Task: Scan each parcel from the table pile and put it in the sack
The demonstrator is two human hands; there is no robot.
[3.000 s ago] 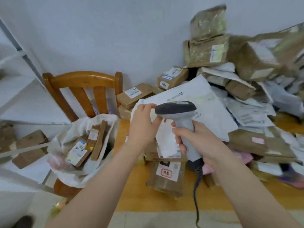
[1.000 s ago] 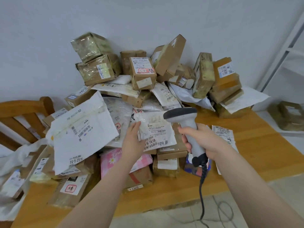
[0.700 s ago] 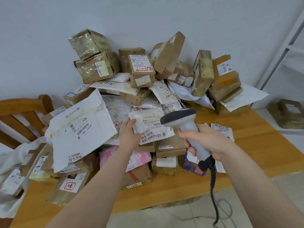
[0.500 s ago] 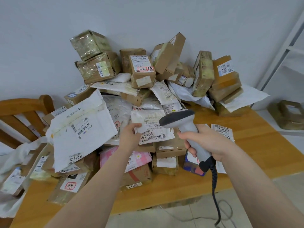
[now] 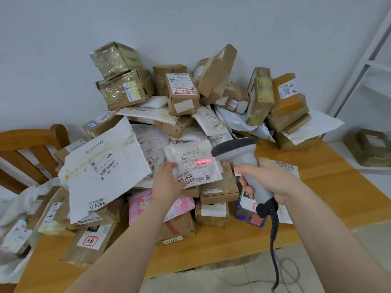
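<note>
Head view: at frame centre the left hand (image 5: 167, 183) pinches the lower-left edge of a white parcel (image 5: 193, 163), label up, atop the pile (image 5: 182, 94) on the surface (image 5: 330, 187). The right hand (image 5: 269, 180) grips the scanner (image 5: 243, 159), handle near upright, head pointing left. The sack (image 5: 25, 197), far left, holds labelled parcels (image 5: 15, 235).

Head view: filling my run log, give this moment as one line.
step: scan | left hand: holds white plastic mailer parcel | right hand: grips grey corded barcode scanner | red beam: on its label
</note>
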